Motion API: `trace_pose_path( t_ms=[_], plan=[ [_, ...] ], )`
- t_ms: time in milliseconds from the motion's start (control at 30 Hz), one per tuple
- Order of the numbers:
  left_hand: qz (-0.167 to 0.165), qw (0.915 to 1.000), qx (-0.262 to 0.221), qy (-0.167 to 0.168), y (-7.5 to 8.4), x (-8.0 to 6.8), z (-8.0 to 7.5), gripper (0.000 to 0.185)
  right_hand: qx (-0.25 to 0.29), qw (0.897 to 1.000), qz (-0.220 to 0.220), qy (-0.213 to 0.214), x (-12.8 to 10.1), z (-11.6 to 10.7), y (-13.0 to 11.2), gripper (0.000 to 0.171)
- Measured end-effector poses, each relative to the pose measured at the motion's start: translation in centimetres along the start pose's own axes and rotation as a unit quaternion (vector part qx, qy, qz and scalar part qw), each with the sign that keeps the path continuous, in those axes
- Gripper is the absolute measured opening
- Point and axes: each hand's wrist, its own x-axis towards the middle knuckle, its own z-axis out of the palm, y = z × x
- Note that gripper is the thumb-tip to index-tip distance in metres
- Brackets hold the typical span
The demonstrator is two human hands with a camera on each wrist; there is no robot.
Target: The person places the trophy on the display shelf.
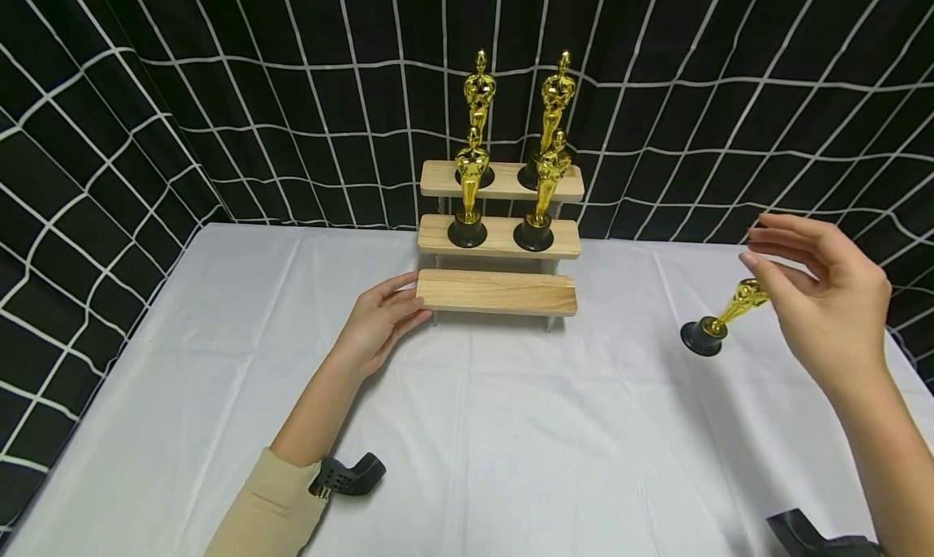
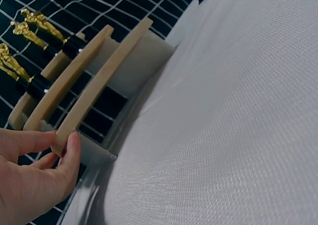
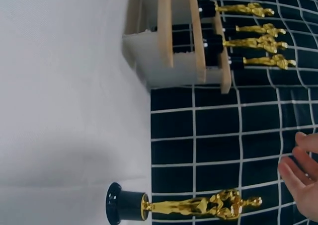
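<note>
Head view: the three-tier wooden stand (image 1: 499, 237) sits at the middle of the bench's far edge; four gold statuettes already stand upright on it, two on the top tier (image 1: 502, 180) and two on the middle tier (image 1: 499, 234), while the bottom tier (image 1: 499, 291) is bare, so I judge the loading about two-thirds done, with one row left. The fifth statuette (image 1: 722, 318) is near the bench's right edge, its black base low and toward the bench's middle, its gold head tilted up toward the right edge; long axis slanted, not upright. The right hand (image 1: 824, 297) is just beside the head, fingers extended and spread; whether a fingertip touches it I cannot tell. The left hand (image 1: 379, 326) lies against the bottom tier's left end, fingers straight. Left wrist view: thumb and fingers (image 2: 69, 153) bracket the plank end of the stand (image 2: 99, 81), relaxed, not curled round it. Right wrist view: the statuette (image 3: 194, 205) is clear of the fingertips (image 3: 298, 178), a visible gap between them, grip apart, holding nothing.
</note>
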Motion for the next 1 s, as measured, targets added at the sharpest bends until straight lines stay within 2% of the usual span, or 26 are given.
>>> trace_pose_path(
  t_ms=[300, 600, 867, 1000],
  plan=[
    [-0.001, 1.0000, -0.005, -0.005, -0.1, 0.0, -0.2, 0.055, -0.045, 0.999, 0.026, 0.015, -0.2, -0.8, 1.0, 0.051],
    [0.000, 1.0000, -0.006, 0.001, -0.2, 0.0, -0.2, 0.053, -0.097, 0.990, 0.099, 0.005, -0.2, -0.8, 1.9, 0.050],
    [0.001, 1.0000, -0.009, 0.000, -0.2, 0.0, -0.2, 0.054, -0.088, 0.991, 0.097, -0.016, -0.6, -1.1, 4.3, 0.053],
    [-0.001, 1.0000, -0.007, 0.001, -0.2, 0.0, -0.1, 0.054, -0.055, 0.994, 0.089, -0.015, -0.7, -0.9, 5.2, 0.055]
  ],
)
